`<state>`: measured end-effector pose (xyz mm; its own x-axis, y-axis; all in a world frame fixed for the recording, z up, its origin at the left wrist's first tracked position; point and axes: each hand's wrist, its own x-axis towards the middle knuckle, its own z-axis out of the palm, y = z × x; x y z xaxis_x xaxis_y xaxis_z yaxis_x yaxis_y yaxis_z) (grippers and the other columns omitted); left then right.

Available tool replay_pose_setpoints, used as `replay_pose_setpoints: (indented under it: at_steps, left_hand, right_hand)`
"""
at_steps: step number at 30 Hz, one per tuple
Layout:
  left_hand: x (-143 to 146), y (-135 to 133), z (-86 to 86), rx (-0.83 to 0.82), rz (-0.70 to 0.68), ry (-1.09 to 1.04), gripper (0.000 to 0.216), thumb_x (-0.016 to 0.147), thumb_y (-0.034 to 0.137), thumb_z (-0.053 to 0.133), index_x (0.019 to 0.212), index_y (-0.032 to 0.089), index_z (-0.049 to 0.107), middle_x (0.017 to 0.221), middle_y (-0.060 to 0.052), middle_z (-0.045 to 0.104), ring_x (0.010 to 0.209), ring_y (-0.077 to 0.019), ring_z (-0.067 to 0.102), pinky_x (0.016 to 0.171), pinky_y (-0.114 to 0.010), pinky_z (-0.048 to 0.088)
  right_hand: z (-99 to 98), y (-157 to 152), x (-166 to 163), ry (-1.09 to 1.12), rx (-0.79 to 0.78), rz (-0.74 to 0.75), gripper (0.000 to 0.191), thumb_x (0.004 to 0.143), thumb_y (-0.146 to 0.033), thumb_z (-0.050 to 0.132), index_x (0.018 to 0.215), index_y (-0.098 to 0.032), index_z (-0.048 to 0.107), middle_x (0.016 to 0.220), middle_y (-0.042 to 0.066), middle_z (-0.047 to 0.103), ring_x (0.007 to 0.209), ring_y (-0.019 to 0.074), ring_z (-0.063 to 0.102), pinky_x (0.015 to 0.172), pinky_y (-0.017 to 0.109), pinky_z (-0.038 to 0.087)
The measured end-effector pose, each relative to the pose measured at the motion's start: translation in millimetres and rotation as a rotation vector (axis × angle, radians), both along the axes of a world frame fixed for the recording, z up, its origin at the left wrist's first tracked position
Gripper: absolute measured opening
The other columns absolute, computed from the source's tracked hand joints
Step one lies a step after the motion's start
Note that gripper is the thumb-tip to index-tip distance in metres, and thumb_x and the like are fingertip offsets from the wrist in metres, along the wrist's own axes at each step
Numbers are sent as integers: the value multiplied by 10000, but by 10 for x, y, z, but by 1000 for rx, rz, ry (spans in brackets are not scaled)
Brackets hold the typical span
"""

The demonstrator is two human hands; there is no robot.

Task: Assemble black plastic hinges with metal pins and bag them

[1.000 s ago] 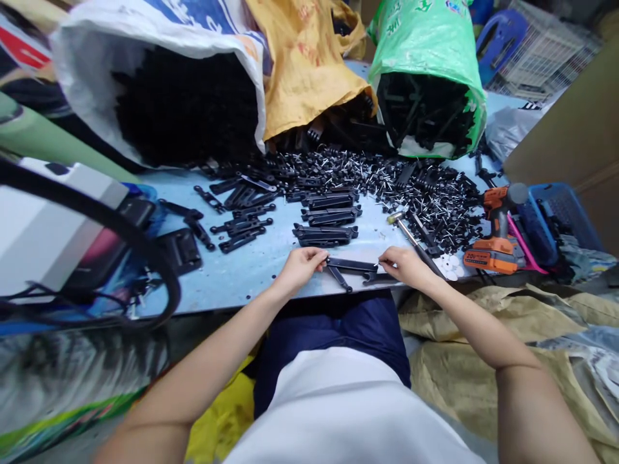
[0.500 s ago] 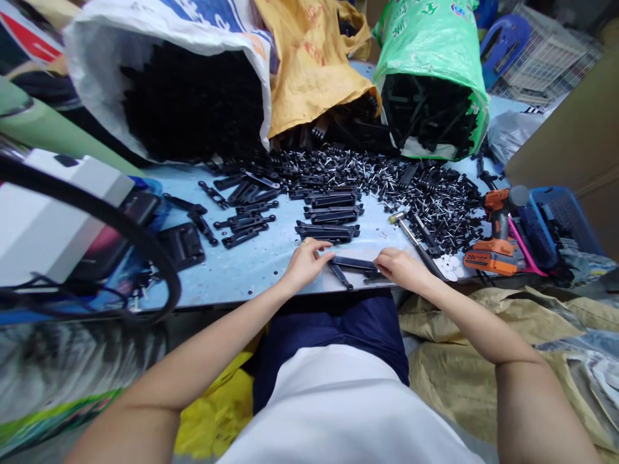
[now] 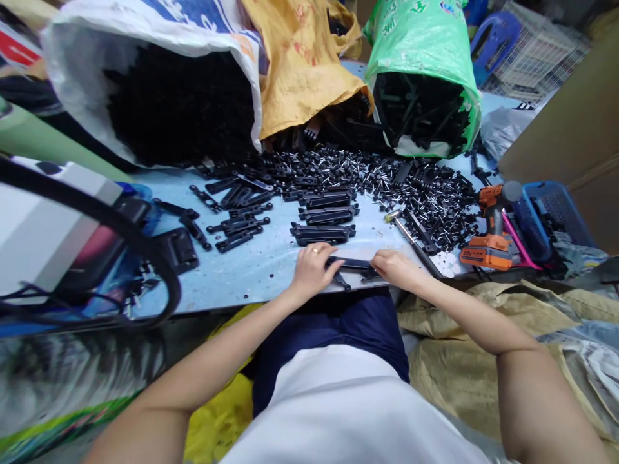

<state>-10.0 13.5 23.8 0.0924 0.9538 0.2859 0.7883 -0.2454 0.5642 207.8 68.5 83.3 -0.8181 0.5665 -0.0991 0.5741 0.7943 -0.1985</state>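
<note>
A long black plastic bar (image 3: 355, 263) lies between my hands near the table's front edge. My left hand (image 3: 314, 269) is closed around its left end, fingers over the top and thumb toward me. At the other end, my right hand (image 3: 393, 265) pinches the bar between thumb and fingertips. Below it, a shorter black arm piece (image 3: 342, 281) sticks out toward me, partly hidden by my left hand. Just beyond my hands, a stack of assembled black bars (image 3: 323, 233) lies in rows. To the right rests a hammer (image 3: 413, 240) with a yellowish head end.
Black clips with metal pins (image 3: 367, 169) are heaped along the back. Behind them lie a white sack (image 3: 60, 84), a yellow sack (image 3: 294, 71) and a green sack (image 3: 420, 42). An orange cordless drill (image 3: 488, 248) and a blue basket (image 3: 556, 212) stand right. Black link pieces (image 3: 239, 225) lie left.
My left hand has shifted forward over the bar's left end, covering more of it and the shorter arm piece. My right hand stays at the right end. The whole view has shifted slightly.
</note>
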Motion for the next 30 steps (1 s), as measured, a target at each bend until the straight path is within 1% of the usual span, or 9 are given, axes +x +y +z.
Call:
replay_pose_setpoints:
  at_steps: [5,10,13,16,19,21,24,27,30]
  left_hand:
    - [375,65,63,18,-391,275,509,783,492,549,1143,134,513,1070,-142,589,995,-272,519,840,-395,370]
    - [583,96,63,-139,-325,361,437,794,417,566,1104,113,509,959,-129,602,931,-262,528,766,-365,379]
    - [598,83,63,-142,-318,366,393,799,406,563,1054,110,531,962,-134,599,937,-262,527,769,-363,382]
    - [587,61,79,-117,-332,383,413,793,428,568,1046,102,536,951,-130,606,930,-257,534,776,-354,387]
    - [555,37,66,-40,-336,432,428,812,405,555,1098,90,517,985,-140,611,923,-249,547,754,-340,397]
    - [504,37,37,32,-315,475,408,836,387,526,1083,62,532,944,-154,623,882,-247,565,712,-329,405]
    - [375,39,40,124,-256,441,387,885,405,424,811,73,609,704,-124,618,709,-219,580,602,-298,398]
    - [240,-67,210,277,-294,206,511,926,425,283,595,141,550,524,-55,542,530,-157,523,504,-262,359]
    - [197,-321,498,373,-440,-183,543,950,387,177,586,164,513,481,-7,496,455,-107,463,472,-229,343]
  right_hand:
    - [-414,-58,177,421,17,-56,229,903,-273,433,947,-171,633,884,80,641,837,153,607,746,282,495]
    - [-751,-207,353,502,112,-121,361,875,-387,479,1176,-206,558,1038,103,621,942,182,592,787,325,504]
    - [-790,-154,400,430,119,5,393,870,-416,480,1193,-200,545,946,92,635,855,172,598,716,305,506]
    - [-733,-23,437,363,108,146,392,894,-421,429,1190,-188,538,888,76,634,811,150,589,696,277,492]
    - [-665,74,477,239,235,165,434,887,-479,404,1137,-162,564,890,93,632,782,161,586,659,280,465]
    - [-624,97,486,172,362,109,495,855,-557,401,964,-130,628,769,95,623,689,169,572,583,273,426]
    - [-482,55,433,209,452,81,559,833,-615,377,606,-144,576,513,42,512,504,136,486,477,254,330]
    - [-148,-73,306,388,319,225,562,837,-615,364,523,-166,488,459,11,453,438,108,422,437,250,261]
    - [231,-247,148,651,-45,404,508,863,-579,359,586,-173,489,469,-5,460,439,94,427,441,232,284]
